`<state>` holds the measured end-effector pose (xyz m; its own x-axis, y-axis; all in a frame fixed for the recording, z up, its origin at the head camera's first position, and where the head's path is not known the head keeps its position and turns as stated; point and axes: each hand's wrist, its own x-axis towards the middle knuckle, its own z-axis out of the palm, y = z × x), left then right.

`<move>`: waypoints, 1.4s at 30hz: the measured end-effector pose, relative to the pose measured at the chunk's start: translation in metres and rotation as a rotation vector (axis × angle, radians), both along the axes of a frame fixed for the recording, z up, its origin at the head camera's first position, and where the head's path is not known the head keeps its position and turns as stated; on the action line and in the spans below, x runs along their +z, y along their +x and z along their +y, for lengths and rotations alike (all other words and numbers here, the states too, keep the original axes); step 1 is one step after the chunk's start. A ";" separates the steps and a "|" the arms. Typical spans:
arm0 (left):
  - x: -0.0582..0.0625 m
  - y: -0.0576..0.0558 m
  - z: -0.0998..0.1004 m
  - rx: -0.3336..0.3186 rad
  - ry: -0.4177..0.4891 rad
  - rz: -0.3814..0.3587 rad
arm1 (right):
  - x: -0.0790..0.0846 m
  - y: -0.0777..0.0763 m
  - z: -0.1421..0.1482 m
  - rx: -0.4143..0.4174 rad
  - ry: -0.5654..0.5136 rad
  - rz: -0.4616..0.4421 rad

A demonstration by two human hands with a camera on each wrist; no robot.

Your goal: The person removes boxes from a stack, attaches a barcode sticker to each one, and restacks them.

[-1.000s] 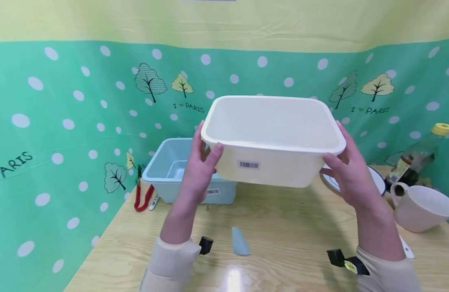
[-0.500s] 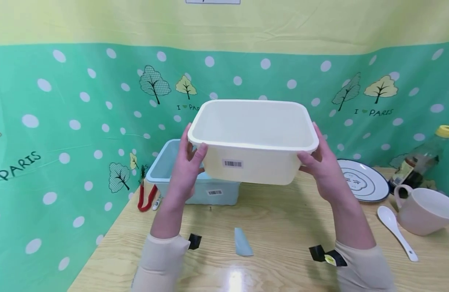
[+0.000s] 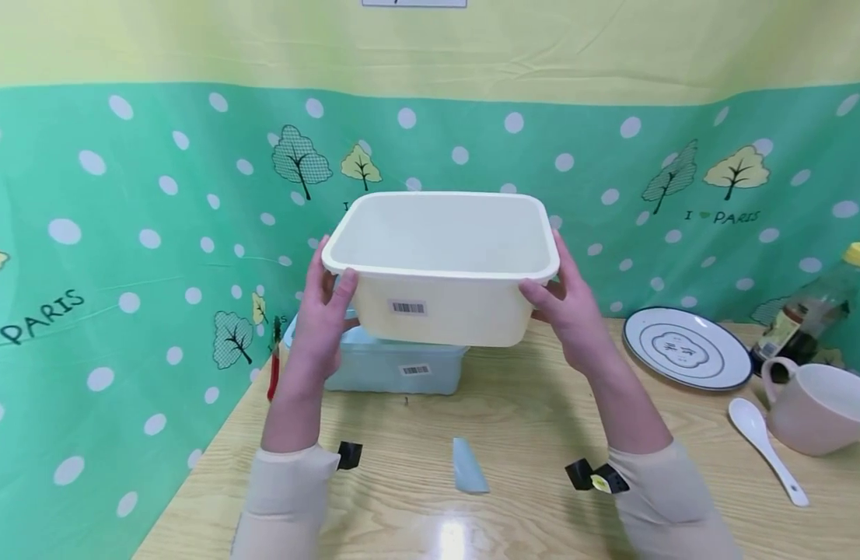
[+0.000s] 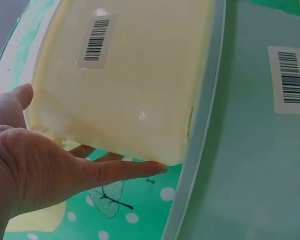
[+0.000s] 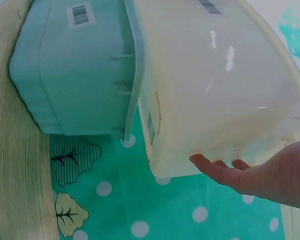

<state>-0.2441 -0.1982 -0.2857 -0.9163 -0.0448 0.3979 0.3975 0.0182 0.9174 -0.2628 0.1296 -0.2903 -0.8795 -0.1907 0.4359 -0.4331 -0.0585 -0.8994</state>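
Observation:
A cream-coloured plastic bin [image 3: 440, 315] with a barcode label is held up between both hands, tilted so that its bare inside shows in the head view. My left hand [image 3: 318, 323] grips its left end, thumb at the front of the rim. On the right end my right hand [image 3: 570, 315] grips the same way, fingers along the side wall. Behind and below stands a light blue bin [image 3: 395, 369] on the table, its opening mostly hidden by the cream one. In the left wrist view the cream bin [image 4: 125, 90] overlaps the blue bin's rim [image 4: 202, 140].
At the right lie a plate [image 3: 636, 342] with a dark edge, a white spoon [image 3: 766, 447], a mug [image 3: 825, 408] and a yellow-capped bottle [image 3: 808, 315]. A red-handled tool [image 3: 274, 373] lies left of the blue bin. A pale blue scrap [image 3: 468, 467] lies at the front.
Both hands have carried the cream bin leftward, from right of the blue bin to over it. The plate and spoon have come into fuller view; the blue bin's opening has become covered.

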 end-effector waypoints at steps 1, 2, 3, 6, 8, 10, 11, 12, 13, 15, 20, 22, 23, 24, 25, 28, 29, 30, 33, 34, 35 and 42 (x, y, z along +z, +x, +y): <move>0.000 0.000 -0.002 0.004 0.000 0.003 | 0.001 -0.001 -0.003 0.006 -0.001 0.006; 0.001 0.000 -0.004 0.007 0.001 0.009 | 0.001 -0.002 -0.005 0.010 -0.001 0.010; 0.001 0.000 -0.006 0.010 0.002 0.015 | 0.002 -0.003 -0.008 0.014 -0.001 0.009; 0.003 0.000 -0.012 0.020 0.011 0.030 | 0.004 -0.006 -0.015 0.034 -0.009 0.007; 0.003 0.000 -0.016 0.034 0.012 0.033 | 0.005 -0.008 -0.019 0.039 -0.010 0.003; 0.004 -0.001 -0.020 0.044 0.015 0.032 | 0.006 -0.011 -0.024 0.046 -0.014 0.003; 0.004 -0.001 -0.022 0.048 0.021 0.029 | 0.007 -0.012 -0.027 0.051 -0.016 0.004; 0.004 -0.001 -0.024 0.055 0.025 0.026 | 0.007 -0.014 -0.029 0.055 -0.018 0.003; 0.004 -0.001 -0.026 0.062 0.031 0.021 | 0.007 -0.015 -0.032 0.061 -0.020 0.002; 0.004 -0.001 -0.030 0.072 0.044 0.009 | 0.007 -0.017 -0.038 0.073 -0.027 -0.009; 0.003 0.000 -0.040 0.105 0.054 -0.018 | 0.006 -0.020 -0.052 0.074 -0.024 -0.043; 0.003 0.000 -0.044 0.108 0.056 -0.017 | 0.005 -0.021 -0.056 0.068 -0.015 -0.049; 0.002 0.000 -0.046 0.108 0.058 -0.018 | 0.005 -0.021 -0.058 0.065 -0.012 -0.051; 0.002 0.000 -0.048 0.110 0.058 -0.018 | 0.004 -0.021 -0.060 0.063 -0.008 -0.052; 0.002 0.000 -0.049 0.110 0.059 -0.018 | 0.003 -0.022 -0.061 0.063 -0.007 -0.052; 0.001 -0.002 -0.055 0.103 0.071 -0.013 | 0.003 -0.022 -0.066 0.065 -0.010 -0.057; 0.001 -0.002 -0.057 0.102 0.075 -0.012 | 0.003 -0.022 -0.068 0.067 -0.010 -0.064; 0.001 -0.002 -0.059 0.104 0.078 -0.014 | 0.003 -0.023 -0.070 0.070 -0.012 -0.073; -0.001 -0.002 -0.064 0.109 0.091 -0.025 | 0.001 -0.024 -0.075 0.068 -0.003 -0.105; -0.001 -0.002 -0.065 0.110 0.095 -0.033 | 0.000 -0.024 -0.076 0.061 0.006 -0.117; -0.002 -0.003 -0.066 0.107 0.098 -0.043 | -0.001 -0.025 -0.077 0.055 0.013 -0.126; -0.011 -0.010 -0.072 0.081 0.085 -0.102 | -0.014 -0.025 -0.074 0.020 0.058 -0.150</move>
<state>-0.2536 -0.2698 -0.2969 -0.9439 -0.1501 0.2940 0.3021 -0.0333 0.9527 -0.2881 0.0558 -0.3044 -0.9297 -0.2300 0.2878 -0.2931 -0.0115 -0.9560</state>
